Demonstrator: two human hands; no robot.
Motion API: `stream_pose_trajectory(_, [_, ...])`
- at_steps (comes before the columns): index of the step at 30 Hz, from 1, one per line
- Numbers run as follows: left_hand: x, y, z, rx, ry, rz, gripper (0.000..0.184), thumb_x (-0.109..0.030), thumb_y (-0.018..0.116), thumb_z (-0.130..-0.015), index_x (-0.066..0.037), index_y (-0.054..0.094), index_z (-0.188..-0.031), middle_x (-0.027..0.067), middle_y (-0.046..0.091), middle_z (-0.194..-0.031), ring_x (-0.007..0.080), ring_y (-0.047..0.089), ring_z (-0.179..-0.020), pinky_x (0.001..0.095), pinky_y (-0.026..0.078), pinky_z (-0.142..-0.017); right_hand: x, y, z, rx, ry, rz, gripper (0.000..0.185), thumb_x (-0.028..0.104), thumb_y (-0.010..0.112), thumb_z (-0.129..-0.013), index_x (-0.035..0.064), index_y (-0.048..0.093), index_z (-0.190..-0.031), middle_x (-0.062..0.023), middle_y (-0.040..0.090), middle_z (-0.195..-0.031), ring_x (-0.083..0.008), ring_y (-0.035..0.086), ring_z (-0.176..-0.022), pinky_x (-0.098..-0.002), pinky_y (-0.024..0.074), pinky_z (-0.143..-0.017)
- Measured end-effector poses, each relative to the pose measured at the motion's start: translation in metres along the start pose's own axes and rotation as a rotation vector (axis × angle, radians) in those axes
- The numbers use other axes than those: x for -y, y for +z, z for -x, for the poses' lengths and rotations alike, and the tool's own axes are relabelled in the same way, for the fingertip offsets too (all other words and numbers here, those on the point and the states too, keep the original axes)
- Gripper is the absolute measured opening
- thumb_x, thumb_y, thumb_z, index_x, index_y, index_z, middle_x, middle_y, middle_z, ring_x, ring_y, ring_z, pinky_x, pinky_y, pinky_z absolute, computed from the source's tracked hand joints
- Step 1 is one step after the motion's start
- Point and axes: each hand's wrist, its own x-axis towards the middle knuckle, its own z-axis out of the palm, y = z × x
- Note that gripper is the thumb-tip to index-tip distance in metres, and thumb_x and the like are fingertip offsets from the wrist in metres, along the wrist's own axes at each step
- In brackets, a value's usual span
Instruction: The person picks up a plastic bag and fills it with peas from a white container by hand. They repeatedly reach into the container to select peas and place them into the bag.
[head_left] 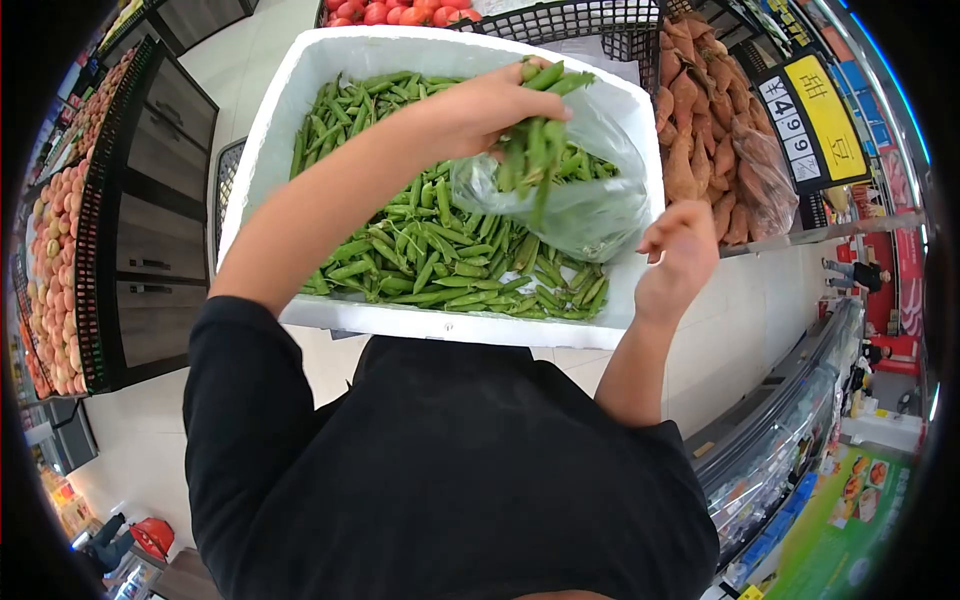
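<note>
My left hand (500, 105) is closed round a bunch of green pea pods (540, 150), held above a clear plastic bag (600, 215). More pods show through the bag's thin film. The bag rests on loose pea pods (450, 250) inside a white foam box (380, 318). My right hand (680, 260) is at the box's right rim, close beside the bag, its fingers curled in. Whether a bit of the film is pinched between them is not visible.
Sweet potatoes (700, 110) fill a bin on the right, beside a yellow price sign (820, 115). Tomatoes (400, 14) and a black crate (570, 22) stand behind the box. A fruit stand (60, 270) is on the left, and a glass-fronted case (780, 430) at lower right.
</note>
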Motion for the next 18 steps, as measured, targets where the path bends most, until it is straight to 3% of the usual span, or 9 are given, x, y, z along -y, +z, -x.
stream_pose_trajectory(1, [0.003,0.010,-0.007,0.005,0.002,-0.005,0.053,-0.017,0.071,-0.083,-0.012,0.043,-0.128,0.0072,0.061,-0.102,0.0193,0.063,-0.089,0.0419,0.052,-0.078,0.018,0.003,-0.006,0.067,0.149,0.120,0.057,0.054,0.063,-0.085,0.0009,0.052,-0.068,-0.0019,0.047,-0.057,-0.0120,0.042,-0.053,-0.0262,0.0334,-0.050])
stream_pose_trajectory(2, [0.008,0.019,-0.015,-0.094,0.090,0.102,0.052,-0.017,0.071,-0.083,-0.010,0.043,-0.127,0.0075,0.061,-0.102,0.0183,0.062,-0.088,0.0393,0.051,-0.076,0.028,0.007,-0.012,0.059,0.145,0.122,0.057,0.054,0.063,-0.085,0.0009,0.052,-0.068,-0.0019,0.047,-0.057,-0.0120,0.042,-0.053,-0.0262,0.0334,-0.050])
stream_pose_trajectory(4, [0.022,0.031,-0.030,-0.184,0.180,0.208,0.052,-0.017,0.072,-0.084,-0.008,0.043,-0.126,0.0078,0.061,-0.101,0.0174,0.061,-0.087,0.0366,0.051,-0.074,0.037,0.015,-0.023,0.215,0.317,0.623,0.060,0.054,0.059,-0.088,-0.0007,0.051,-0.065,-0.0034,0.047,-0.056,-0.0134,0.049,-0.053,-0.0283,0.0381,-0.052])
stream_pose_trajectory(7, [0.059,0.036,-0.066,-0.400,0.648,-0.129,0.044,-0.015,0.073,-0.082,-0.007,0.048,-0.118,0.0061,0.058,-0.093,0.0128,0.058,-0.084,0.0283,0.049,-0.066,0.032,0.029,-0.037,0.281,0.406,0.764,0.063,0.056,0.062,-0.086,-0.0024,0.053,-0.064,-0.0083,0.053,-0.056,-0.0192,0.054,-0.056,-0.0333,0.0430,-0.057])
stream_pose_trajectory(8, [0.063,0.038,-0.068,-0.396,0.651,-0.129,0.044,-0.015,0.073,-0.082,-0.007,0.048,-0.118,0.0061,0.058,-0.093,0.0128,0.058,-0.084,0.0283,0.049,-0.066,0.025,0.031,-0.042,0.276,0.405,0.766,0.063,0.056,0.062,-0.086,-0.0024,0.053,-0.064,-0.0083,0.053,-0.056,-0.0192,0.054,-0.056,-0.0333,0.0430,-0.057])
stream_pose_trajectory(10, [0.067,0.040,-0.070,-0.424,0.618,0.079,0.045,-0.014,0.071,-0.083,-0.008,0.046,-0.119,0.0057,0.058,-0.092,0.0126,0.059,-0.080,0.0293,0.049,-0.059,0.003,0.038,-0.047,0.292,0.453,0.871,0.058,0.057,0.060,-0.084,0.0009,0.063,-0.070,-0.0157,0.066,-0.069,-0.0335,0.064,-0.069,-0.0404,0.0489,-0.066])
stream_pose_trajectory(14, [0.065,0.029,-0.063,-0.450,0.509,0.193,0.047,-0.012,0.070,-0.083,-0.009,0.043,-0.122,0.0054,0.058,-0.093,0.0122,0.058,-0.074,0.0275,0.047,-0.052,-0.036,0.039,-0.050,0.258,0.445,0.835,0.059,0.058,0.057,-0.085,0.0016,0.065,-0.071,-0.0169,0.067,-0.071,-0.0352,0.066,-0.075,-0.0417,0.0495,-0.069])
stream_pose_trajectory(16, [0.063,0.023,-0.056,-0.524,0.513,0.222,0.042,-0.006,0.067,-0.081,-0.005,0.044,-0.116,0.0084,0.057,-0.092,0.0147,0.058,-0.078,0.0303,0.053,-0.062,-0.041,0.039,-0.052,0.257,0.433,0.610,0.059,0.058,0.053,-0.087,0.0025,0.066,-0.073,-0.0181,0.067,-0.072,-0.0356,0.066,-0.076,-0.0423,0.0500,-0.072])
stream_pose_trajectory(18, [0.059,0.018,-0.050,-0.542,0.519,0.248,0.042,-0.006,0.066,-0.082,-0.005,0.042,-0.116,0.0088,0.056,-0.093,0.0149,0.058,-0.078,0.0306,0.053,-0.061,-0.037,0.041,-0.059,0.287,0.448,0.653,0.059,0.058,0.054,-0.086,0.0025,0.066,-0.074,-0.0184,0.067,-0.074,-0.0357,0.066,-0.077,-0.0423,0.0501,-0.072])
